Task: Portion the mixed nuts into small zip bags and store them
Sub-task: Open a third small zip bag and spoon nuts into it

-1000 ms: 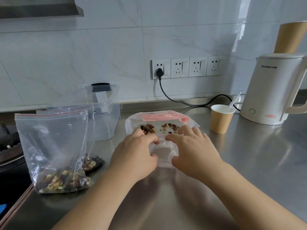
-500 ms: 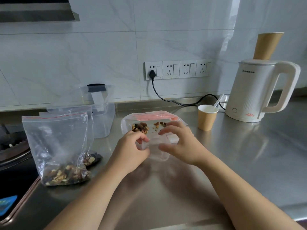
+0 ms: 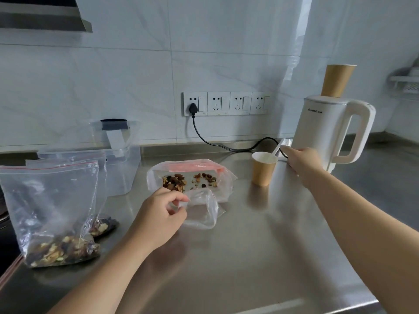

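- Your two forearms enter from the bottom edge, both bare to the frame's edge; no sleeve shows on either.
- Your left hand (image 3: 158, 219) wears no glove, ring, watch or band that you can see.
- Your right hand (image 3: 301, 162) is likewise bare, with the wrist uncovered.
- Your nails look short and plain where visible; finer detail is too blurred to tell.

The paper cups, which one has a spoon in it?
The paper cup standing on the counter beside the right hand, with a white spoon in it. The other cup sits atop the kettle.
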